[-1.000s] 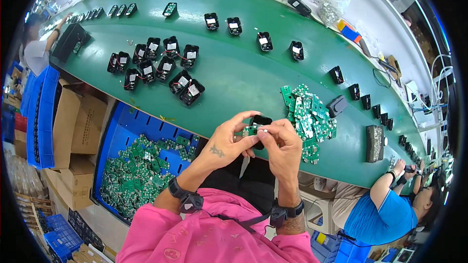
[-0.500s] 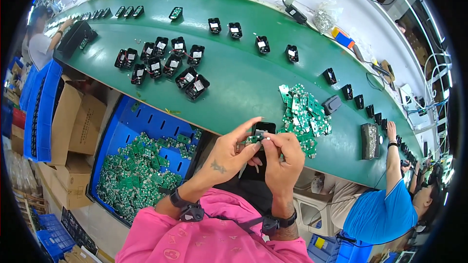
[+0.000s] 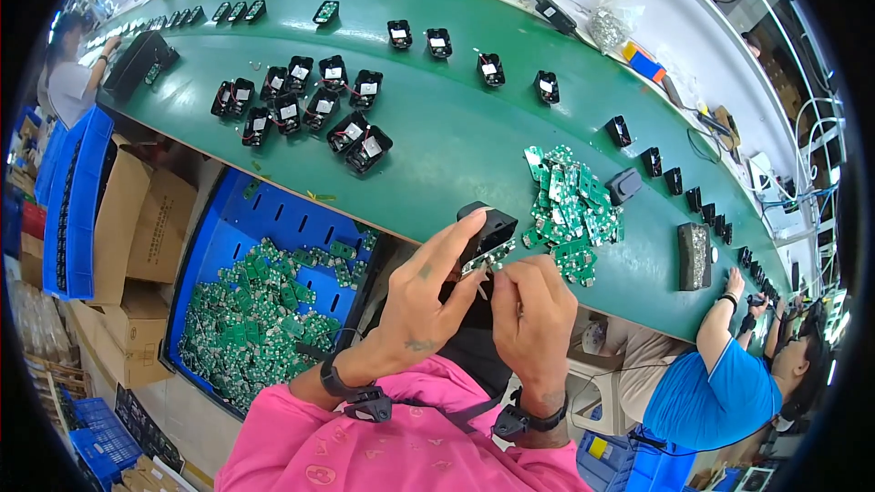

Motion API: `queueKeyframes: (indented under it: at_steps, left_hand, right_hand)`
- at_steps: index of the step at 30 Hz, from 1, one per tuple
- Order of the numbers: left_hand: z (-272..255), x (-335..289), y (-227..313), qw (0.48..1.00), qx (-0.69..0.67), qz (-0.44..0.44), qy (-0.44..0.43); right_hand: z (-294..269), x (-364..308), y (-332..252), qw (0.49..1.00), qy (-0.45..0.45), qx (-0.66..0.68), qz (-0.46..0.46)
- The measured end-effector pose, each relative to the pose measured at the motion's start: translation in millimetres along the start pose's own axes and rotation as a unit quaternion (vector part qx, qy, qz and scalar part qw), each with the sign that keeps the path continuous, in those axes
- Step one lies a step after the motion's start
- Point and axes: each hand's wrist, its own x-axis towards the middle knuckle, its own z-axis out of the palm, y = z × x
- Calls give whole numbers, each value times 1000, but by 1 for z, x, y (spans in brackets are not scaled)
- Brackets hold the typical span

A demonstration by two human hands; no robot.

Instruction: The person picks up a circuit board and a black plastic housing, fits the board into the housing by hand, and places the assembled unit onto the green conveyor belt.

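Holds in the left hand [image 3: 427, 299] a hollow, smooth black plastic housing [image 3: 495, 226], tilted above the near edge of the matte green bench top [image 3: 437, 150]. Keeps the left index finger stretched along the housing's wall, with the thumb below, near a thin green-and-silver circuit board [image 3: 476, 261] at the housing's lower edge. Bunches the right hand [image 3: 536, 312] with thumb and forefinger narrow, close together just beside the board; cannot tell from this view what, if anything, lies pinched there.

Shows beyond the hands a jagged, glinting heap of flat circuit boards [image 3: 572, 200], next to a rounded black block [image 3: 625, 186]. Shows farther right a rough, speckled grey slab [image 3: 694, 257]. Groups at left on the bench open, box-shaped black housings [image 3: 321, 107] with pale rectangular labels and thin red wires. Contains, below, in a slotted blue plastic bin [image 3: 275, 210], a loose mound of green boards [image 3: 251, 323].
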Motion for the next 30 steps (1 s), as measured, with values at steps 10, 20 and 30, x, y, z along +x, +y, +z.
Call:
queueKeyframes:
  at_steps: [10, 20, 30]
  left_hand:
    - [-1, 10, 4, 987, 106, 124, 4]
    - [3, 9, 7, 967, 191, 164, -44]
    - [-4, 15, 4, 984, 91, 105, -113]
  right_hand:
    - [-11, 11, 2, 997, -70, -22, -13]
    - [-18, 10, 9, 990, -134, 23, 31]
    - [-24, 10, 11, 982, -181, 10, 52]
